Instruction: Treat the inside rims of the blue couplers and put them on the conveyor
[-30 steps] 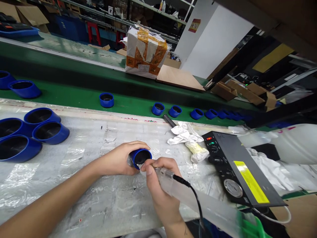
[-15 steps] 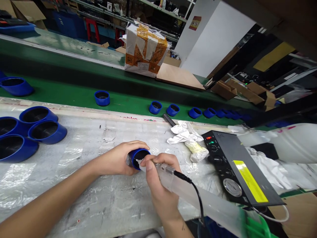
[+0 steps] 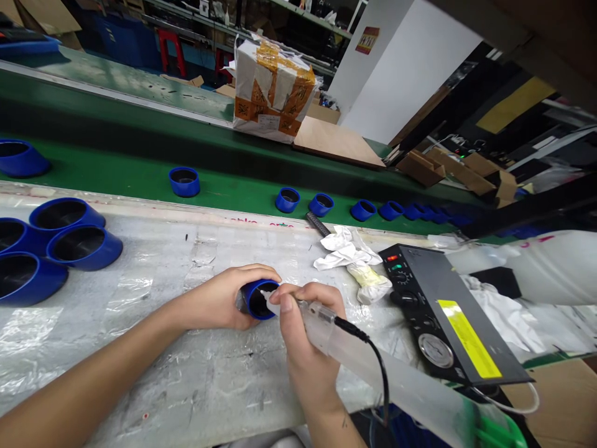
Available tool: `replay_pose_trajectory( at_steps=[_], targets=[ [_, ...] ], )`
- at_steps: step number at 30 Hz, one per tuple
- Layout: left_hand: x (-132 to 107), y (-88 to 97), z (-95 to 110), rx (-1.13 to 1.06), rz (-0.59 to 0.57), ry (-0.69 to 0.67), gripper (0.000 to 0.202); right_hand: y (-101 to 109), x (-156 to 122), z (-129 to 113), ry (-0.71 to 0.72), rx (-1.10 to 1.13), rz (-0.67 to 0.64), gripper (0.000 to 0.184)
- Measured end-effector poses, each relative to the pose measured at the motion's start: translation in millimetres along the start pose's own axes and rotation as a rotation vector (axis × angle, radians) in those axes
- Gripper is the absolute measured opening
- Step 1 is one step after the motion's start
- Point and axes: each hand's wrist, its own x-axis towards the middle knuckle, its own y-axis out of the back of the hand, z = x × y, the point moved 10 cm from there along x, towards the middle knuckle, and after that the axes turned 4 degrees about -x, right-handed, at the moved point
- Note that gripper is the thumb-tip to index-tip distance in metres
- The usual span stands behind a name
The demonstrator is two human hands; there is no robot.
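Bench: a pale worktop under clear, wrinkled plastic sheeting (image 3: 200, 386), glare washing out patches at left; beyond it, a flat green belt (image 3: 116, 183) runs left to right. Farther back, dim shelving (image 3: 275, 37), contents hard to make out.

Left hand (image 3: 224, 298): curved around a short blue cylindrical cup with a dark interior (image 3: 257, 303), near centre, mouth tilted toward the right; palm and fingers hide its left side.

Right hand (image 3: 312, 323): closed around the front of a translucent plastic dispenser tube (image 3: 396, 376), thumb and forefinger by the nozzle; remaining fingers largely hidden. Pale tip (image 3: 265, 294) lies at the cup's mouth; contact with the inner wall cannot be told. Tube's green end (image 3: 501, 429) cut off at the near edge.

Right: black metal control box with round gauge (image 3: 448, 317), beside crumpled white cloth (image 3: 347, 249).

Left: a cluster of larger-looking blue cups (image 3: 84, 247), some cropped by the frame. Small blue cups on the belt (image 3: 286, 200) blur together at far right, count uncertain
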Motion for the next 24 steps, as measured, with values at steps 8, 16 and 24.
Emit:
replay_pose_trajectory(
  at_steps=[8,16,24],
  targets=[
    [0,0.2,2,0.024,0.005,-0.016,0.045,11,2,1,0.023,-0.014,0.073,0.017],
    [-1,0.8,-6,0.038,0.012,0.017,0.057,17,3,-1,0.04,-0.037,0.1,0.016],
    [-1,1.9,-6,0.06,0.033,0.029,0.053,26,-1,-1,0.05,-0.053,0.134,0.015]
  ],
)
